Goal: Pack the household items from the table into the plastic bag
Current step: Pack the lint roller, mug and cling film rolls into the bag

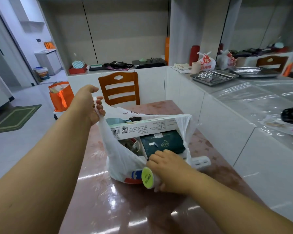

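A white plastic bag (120, 159) stands open on the pink glossy table (118, 208). My left hand (90, 103) grips the bag's left handle and holds it up. Inside lie a long white box (142, 127) with a barcode, a dark green tissue pack (162, 142) and smaller items under them. My right hand (169, 171) holds a white cylinder with a yellow-green round end (147, 177) at the bag's near rim, its fingers reaching over the green pack. The bag's right handle (187, 149) hangs knotted.
A white ribbed object (201, 162) lies on the table right of the bag. A wooden chair (119, 88) stands behind the table. A white counter (260, 102) under clear film runs along the right with metal trays (213, 76). An orange bag (61, 97) sits on the floor at left.
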`<state>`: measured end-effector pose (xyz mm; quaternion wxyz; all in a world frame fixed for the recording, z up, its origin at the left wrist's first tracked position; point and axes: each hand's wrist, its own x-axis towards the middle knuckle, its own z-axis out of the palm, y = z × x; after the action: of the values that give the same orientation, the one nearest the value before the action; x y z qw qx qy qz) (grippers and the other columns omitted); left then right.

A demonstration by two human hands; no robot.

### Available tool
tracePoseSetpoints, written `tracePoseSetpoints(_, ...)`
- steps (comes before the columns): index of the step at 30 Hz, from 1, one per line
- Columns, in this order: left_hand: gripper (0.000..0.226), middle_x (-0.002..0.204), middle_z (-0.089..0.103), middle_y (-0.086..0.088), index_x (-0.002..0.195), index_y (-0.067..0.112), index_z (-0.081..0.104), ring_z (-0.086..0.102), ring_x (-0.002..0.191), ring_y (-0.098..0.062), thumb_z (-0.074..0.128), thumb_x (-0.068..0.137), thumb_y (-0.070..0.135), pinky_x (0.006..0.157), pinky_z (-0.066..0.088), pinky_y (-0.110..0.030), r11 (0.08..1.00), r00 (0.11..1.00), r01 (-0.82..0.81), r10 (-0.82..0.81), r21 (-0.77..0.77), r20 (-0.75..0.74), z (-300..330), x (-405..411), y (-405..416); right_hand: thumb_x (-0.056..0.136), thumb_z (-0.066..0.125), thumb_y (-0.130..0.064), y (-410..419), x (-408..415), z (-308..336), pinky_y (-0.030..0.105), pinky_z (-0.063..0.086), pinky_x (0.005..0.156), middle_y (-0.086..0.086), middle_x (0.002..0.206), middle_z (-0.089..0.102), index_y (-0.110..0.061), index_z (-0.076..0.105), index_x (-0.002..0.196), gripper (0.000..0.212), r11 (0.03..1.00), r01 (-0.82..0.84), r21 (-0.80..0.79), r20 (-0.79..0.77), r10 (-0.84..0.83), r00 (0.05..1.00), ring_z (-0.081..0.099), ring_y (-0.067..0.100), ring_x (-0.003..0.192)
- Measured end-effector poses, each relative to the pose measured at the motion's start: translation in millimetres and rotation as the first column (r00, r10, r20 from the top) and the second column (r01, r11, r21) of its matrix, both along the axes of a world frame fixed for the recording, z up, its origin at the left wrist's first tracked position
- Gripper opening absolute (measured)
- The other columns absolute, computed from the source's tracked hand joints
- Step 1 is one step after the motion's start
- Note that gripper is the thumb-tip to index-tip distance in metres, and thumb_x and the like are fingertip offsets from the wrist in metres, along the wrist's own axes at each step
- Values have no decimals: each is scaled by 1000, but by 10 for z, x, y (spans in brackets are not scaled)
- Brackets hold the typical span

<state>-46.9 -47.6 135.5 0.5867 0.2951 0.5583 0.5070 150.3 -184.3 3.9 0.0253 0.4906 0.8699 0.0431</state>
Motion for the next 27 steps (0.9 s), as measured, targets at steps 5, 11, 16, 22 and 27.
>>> tracePoseSetpoints(5, 38, 77, 50, -2, 112, 7, 60, 43, 63, -10, 54, 86, 34, 55, 41, -16, 1000, 1000, -1, 1, -8, -31, -6, -40, -4, 69, 62, -44, 34, 54, 612, 34, 48, 83, -2, 101, 63, -19, 61, 105, 44, 976, 73, 207, -306, -6, 952, 57, 20, 93)
tracePoseSetpoints(11, 34, 82, 61, -4, 104, 6, 62, 45, 61, -9, 53, 88, 35, 57, 39, -17, 1000, 998, 12, -11, 4, -63, -5, -83, 10, 59, 74, -58, 143, 59, 1907, 34, 54, 72, -4, 92, 62, -15, 61, 103, 63, 937, 168, 306, -722, 114, 682, 60, 15, 82)
tracePoseSetpoints(16, 39, 99, 73, -12, 101, 4, 59, 45, 55, -9, 51, 87, 39, 54, 34, -16, 999, 999, 29, -29, -24, 23, 9, -145, 36, 65, 66, -57, 331, -13, 2445, 14, 53, 76, -8, 98, 57, -4, 55, 117, 75, 868, 86, 490, -761, 377, 528, 59, 4, 86)
tracePoseSetpoints(22, 64, 107, 66, -10, 124, 2, 54, 42, 46, -7, 46, 85, 51, 41, 31, -15, 992, 956, 125, -126, 21, 264, -80, -256, 92, 66, 72, -49, 669, -233, 2288, 16, 54, 83, -3, 107, 56, 0, 51, 123, 78, 888, -13, 459, -751, 396, 528, 59, 11, 95)
tracePoseSetpoints(27, 72, 114, 59, -9, 131, 0, 50, 43, 40, -8, 42, 86, 55, 33, 29, -16, 985, 885, 146, -173, 94, 431, -154, -330, 164, 66, 85, -31, 919, -374, 1888, 33, 53, 87, 4, 108, 63, -6, 54, 120, 67, 963, -88, 253, -708, 246, 662, 61, 18, 98)
